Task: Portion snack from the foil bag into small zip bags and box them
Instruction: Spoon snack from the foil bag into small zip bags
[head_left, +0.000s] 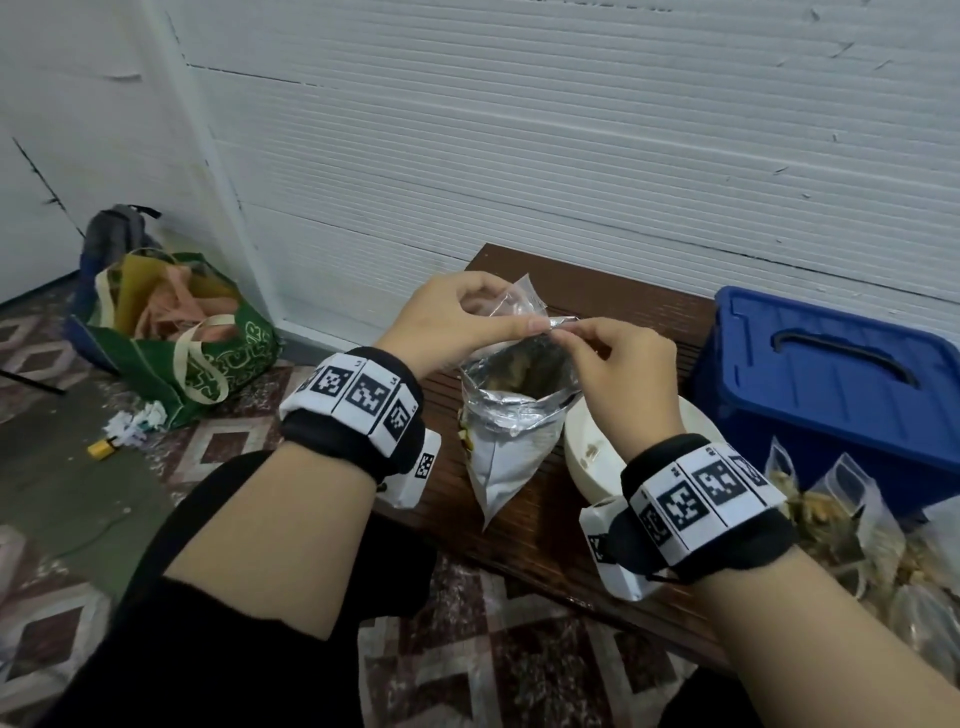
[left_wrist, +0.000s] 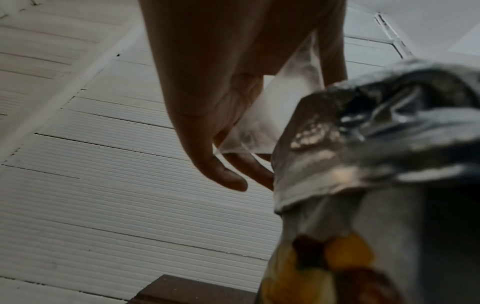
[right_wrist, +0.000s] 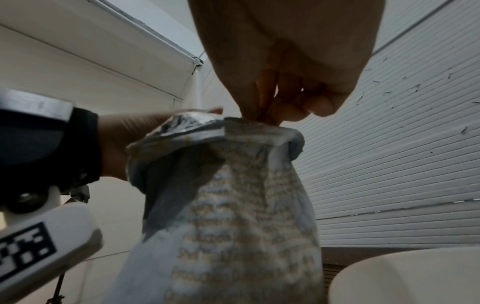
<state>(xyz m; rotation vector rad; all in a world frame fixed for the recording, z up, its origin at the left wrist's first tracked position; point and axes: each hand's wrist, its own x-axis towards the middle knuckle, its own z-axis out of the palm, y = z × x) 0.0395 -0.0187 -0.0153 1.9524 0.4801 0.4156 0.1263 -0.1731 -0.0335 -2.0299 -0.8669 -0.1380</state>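
Foil bag (head_left: 511, 421) is stood upright on the dark wooden surface (head_left: 613, 306), its mouth open and rolled down, with dark snack pieces visible inside. Above that mouth a small clear zip bag (head_left: 519, 299) is held by both hands. The left hand (head_left: 452, 319) is curled round the zip bag, the thumb stretched along its top edge toward the right; in the left wrist view the clear plastic (left_wrist: 270, 115) is seen lying against the palm (left_wrist: 207, 86) with the fingers hanging below it. The right hand (head_left: 621, 366) is pinched with thumb and fingertips at the same edge, where the zip bag meets the foil rim; in the right wrist view the curled fingers (right_wrist: 291, 98) are seen just above the foil bag's (right_wrist: 233, 205) rim, and whether foil is caught in the pinch as well cannot be told.

Just right of the foil bag, a white bowl (head_left: 592, 441) is set on the surface, partly hidden by the right wrist. Further right, a blue plastic box (head_left: 826, 374) with its lid on and a dark handle is placed. In front of it, at the near right, several filled zip bags (head_left: 852, 514) are gathered in a loose pile.

On the patterned floor at the left, a green tote bag (head_left: 208, 358) stuffed with fabric is seen, with a grey backpack (head_left: 117, 234) behind it against the white wall.
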